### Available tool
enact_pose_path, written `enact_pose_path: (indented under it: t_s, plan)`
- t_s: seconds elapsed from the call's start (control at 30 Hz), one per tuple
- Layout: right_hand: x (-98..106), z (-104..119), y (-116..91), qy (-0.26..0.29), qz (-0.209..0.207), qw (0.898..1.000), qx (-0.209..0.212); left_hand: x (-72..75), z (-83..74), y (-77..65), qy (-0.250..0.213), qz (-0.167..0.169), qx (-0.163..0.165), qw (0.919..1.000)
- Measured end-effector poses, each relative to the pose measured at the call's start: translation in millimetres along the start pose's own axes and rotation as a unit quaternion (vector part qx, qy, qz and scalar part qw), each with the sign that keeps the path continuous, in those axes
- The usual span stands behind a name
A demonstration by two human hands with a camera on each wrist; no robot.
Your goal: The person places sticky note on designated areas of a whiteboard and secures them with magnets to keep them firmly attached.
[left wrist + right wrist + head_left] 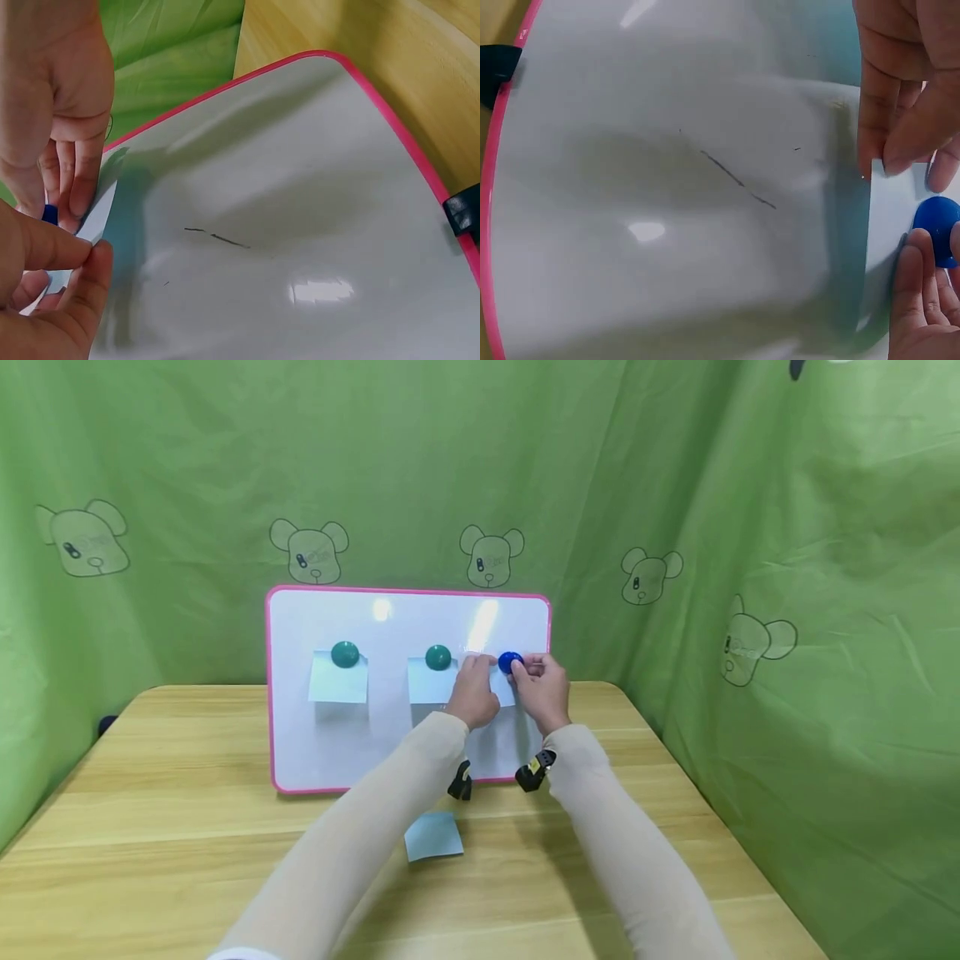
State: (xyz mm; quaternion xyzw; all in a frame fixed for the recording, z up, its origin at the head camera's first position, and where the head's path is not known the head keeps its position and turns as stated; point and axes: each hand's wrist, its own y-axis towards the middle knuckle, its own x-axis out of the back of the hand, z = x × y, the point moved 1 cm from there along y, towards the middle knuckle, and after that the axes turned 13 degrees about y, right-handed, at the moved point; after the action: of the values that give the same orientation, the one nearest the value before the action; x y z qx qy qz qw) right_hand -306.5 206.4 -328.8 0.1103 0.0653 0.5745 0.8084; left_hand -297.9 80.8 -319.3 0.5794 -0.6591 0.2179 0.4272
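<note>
A whiteboard point(390, 735) with a pink frame stands upright on the table. At its right side, my left hand point(474, 692) pinches the edge of a pale blue paper note point(885, 225) between thumb and finger. My right hand point(543, 693) holds a round blue magnet point(510, 662) against the upper part of this note, fingers around its rim. Farther left, one green magnet point(345, 654) sits on the top of a left note point(337, 685). A second green magnet point(438, 657) sits on a middle note point(430, 687), whose right part the left hand overlaps in the head view.
Another pale blue note point(433, 837) lies on the wooden table point(172, 810) in front of the board, beside the left forearm. Black clips point(496, 71) grip the board's lower edge. Green curtains point(420, 460) with bear-head drawings enclose the table behind and at the sides.
</note>
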Motion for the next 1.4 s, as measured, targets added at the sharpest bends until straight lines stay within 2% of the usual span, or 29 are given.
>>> enact_pose_path:
  t_s: [0.17, 0.43, 0.73, 1.0, 1.17, 1.4]
  plan:
    - [-5, 2, 2, -0.006, -0.007, 1.0, 0.006, -0.4, 0.9, 0.4, -0.01, 0.001, 0.012, 0.9999]
    - [-8, 2, 2, -0.023, -0.019, 1.0, -0.005, 0.9, 1.7, 0.7, -0.003, -0.004, 0.003, 1.0]
    - [-7, 2, 1, -0.103, -0.048, 0.993, 0.015, 0.9, 2.2, -1.9, 0.003, -0.011, 0.005, 0.9999]
    - [-6, -6, 3, -0.095, -0.04, 0.995, 0.005, -0.6, 0.3, -5.4, -0.002, -0.01, 0.009, 0.9999]
    - [-3, -5, 2, -0.091, -0.022, 0.996, 0.003, -2.1, 1.5, -5.8, 0.011, -0.007, 0.013, 0.9998]
    - [7, -1, -4, -0.079, -0.005, 0.997, 0.004, 2.7, 7.4, -14.3, -0.007, 0.033, -0.001, 0.9994]
